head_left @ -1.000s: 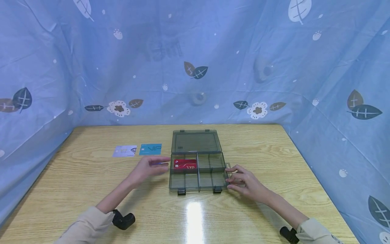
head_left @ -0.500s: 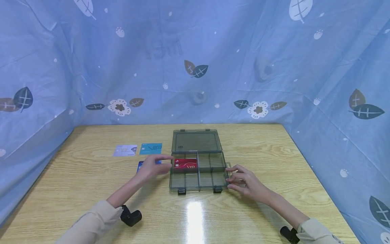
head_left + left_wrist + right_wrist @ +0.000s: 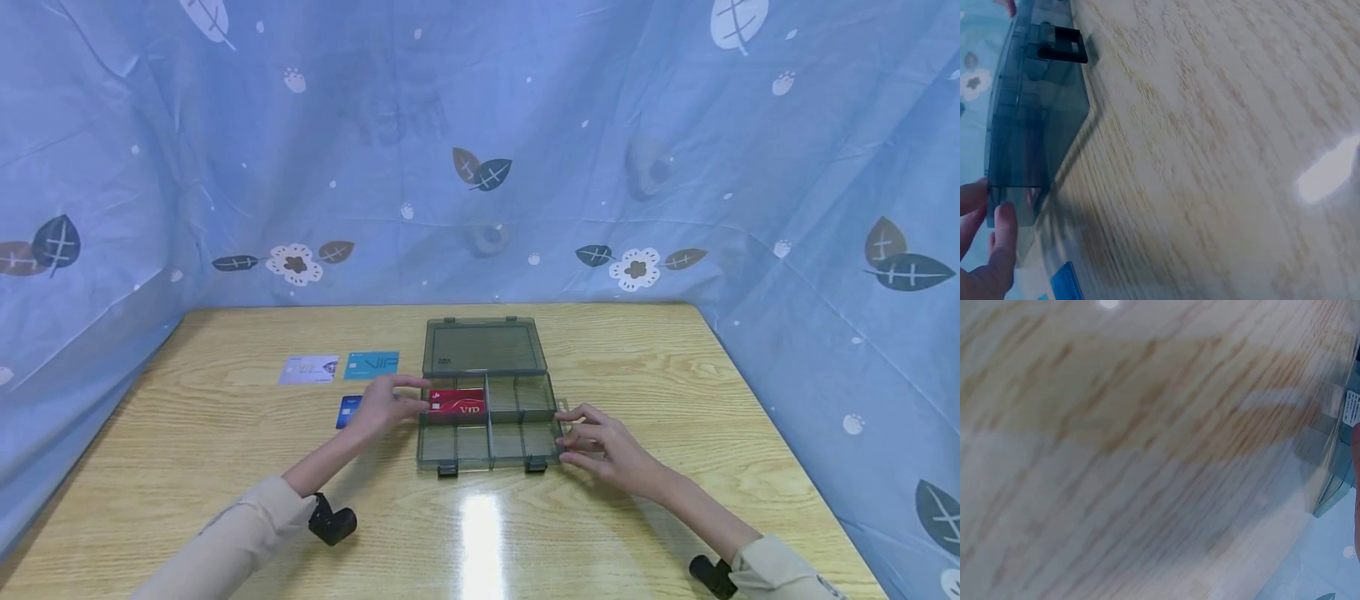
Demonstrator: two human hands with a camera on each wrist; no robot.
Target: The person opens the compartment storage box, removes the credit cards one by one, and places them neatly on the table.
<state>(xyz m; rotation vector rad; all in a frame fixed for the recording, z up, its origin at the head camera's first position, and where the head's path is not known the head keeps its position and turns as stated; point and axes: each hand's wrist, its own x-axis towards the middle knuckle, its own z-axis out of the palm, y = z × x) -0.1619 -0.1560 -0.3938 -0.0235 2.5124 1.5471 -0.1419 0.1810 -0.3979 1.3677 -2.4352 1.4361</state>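
Note:
A smoky clear compartment box (image 3: 512, 439) sits mid-table, its lid (image 3: 483, 347) laid back behind it. In its back left compartment is a red VIP card (image 3: 457, 402). My left hand (image 3: 386, 403) reaches the box's left side; the fingers are fairly straight, and in the left wrist view the thumb (image 3: 1005, 219) overlaps the box's end wall. My right hand (image 3: 609, 450) holds the right side with curled fingers. Only a finger of it (image 3: 1357, 469) shows in the right wrist view. A blue card (image 3: 348, 412) lies partly hidden behind my left hand.
A silver-white VIP card (image 3: 308, 369) and a teal VIP card (image 3: 371, 365) lie flat on the wooden table (image 3: 225, 450), left of the box. Two black latches, such as this latch (image 3: 447, 470), stick out along the box's front. A blue printed curtain (image 3: 480, 100) surrounds the table.
My left hand has moved right, up against the box's left edge, uncovering part of the blue card. The right hand stays at the box's right side. The red card has not visibly moved.

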